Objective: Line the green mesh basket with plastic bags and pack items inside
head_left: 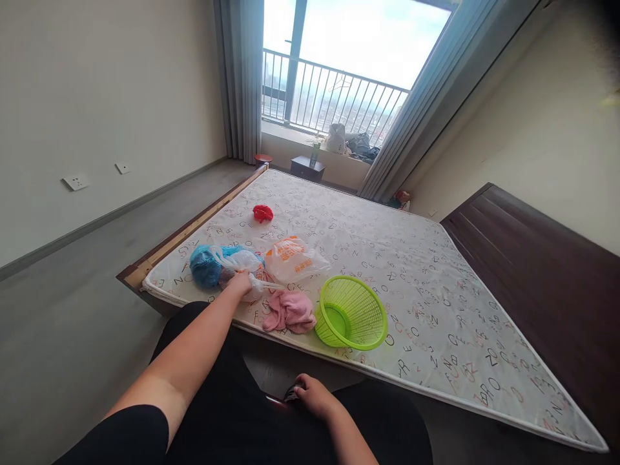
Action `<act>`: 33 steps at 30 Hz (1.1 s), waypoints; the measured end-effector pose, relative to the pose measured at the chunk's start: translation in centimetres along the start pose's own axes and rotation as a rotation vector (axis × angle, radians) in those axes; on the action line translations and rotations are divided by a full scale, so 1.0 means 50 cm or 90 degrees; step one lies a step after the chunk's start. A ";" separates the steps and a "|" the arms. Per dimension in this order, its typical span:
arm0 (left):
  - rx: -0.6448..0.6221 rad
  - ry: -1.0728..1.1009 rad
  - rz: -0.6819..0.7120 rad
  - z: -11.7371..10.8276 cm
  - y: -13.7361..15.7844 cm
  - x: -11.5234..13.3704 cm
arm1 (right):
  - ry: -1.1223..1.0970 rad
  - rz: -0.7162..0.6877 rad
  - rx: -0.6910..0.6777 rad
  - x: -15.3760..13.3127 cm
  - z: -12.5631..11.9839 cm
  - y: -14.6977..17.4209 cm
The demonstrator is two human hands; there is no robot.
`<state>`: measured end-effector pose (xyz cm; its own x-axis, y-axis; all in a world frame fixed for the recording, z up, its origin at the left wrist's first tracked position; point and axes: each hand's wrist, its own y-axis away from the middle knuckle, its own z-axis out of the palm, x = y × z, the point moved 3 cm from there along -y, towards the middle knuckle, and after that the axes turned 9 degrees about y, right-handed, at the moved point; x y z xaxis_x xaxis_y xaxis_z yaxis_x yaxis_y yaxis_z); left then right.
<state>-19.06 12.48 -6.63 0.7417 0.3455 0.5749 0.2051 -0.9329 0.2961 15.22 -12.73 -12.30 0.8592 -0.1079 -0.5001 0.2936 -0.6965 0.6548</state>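
With the view taken as a clock face, the letter-printed mattress (411, 284) spreads from the centre toward 4 o'clock, its near edge running just beyond the person's black-clad lap. The window (334, 39) stands at 12 o'clock, and the dark brown headboard (542, 252) rises at 3. A small dark nightstand (303, 170), also at 12, sits past the mattress's far edge. On the mattress, the lime-green plastic basket (371, 316) stands at 5 o'clock, its mouth tipped toward the person. The white plastic bag with orange print (303, 263) lies crumpled at 7, close to the centre. A blue plastic bag (206, 266) bulges between 8 and 9, touching the translucent white plastic bag (242, 260) at 8. The pink towel (293, 310) lies bunched between 6 and 7, just beside the basket. At 8 o'clock, the left hand (239, 284) is clenched around the gathered plastic of the translucent bag. The right hand (314, 395) rests at 6 over the lap, fingers curled beside a small dark object (291, 392); whether it grips this cannot be told. The red bundle (262, 213) lies between 9 and 10, well apart from both hands.
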 end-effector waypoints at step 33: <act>-0.347 0.122 0.646 -0.071 0.440 0.474 | -0.112 -0.134 0.677 -0.180 -0.320 0.247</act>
<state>0.76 0.48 16.21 0.2902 -0.4804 0.8276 -0.7627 -0.6384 -0.1032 17.81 -9.03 9.37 0.7375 0.0444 -0.6739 -0.1560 -0.9596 -0.2340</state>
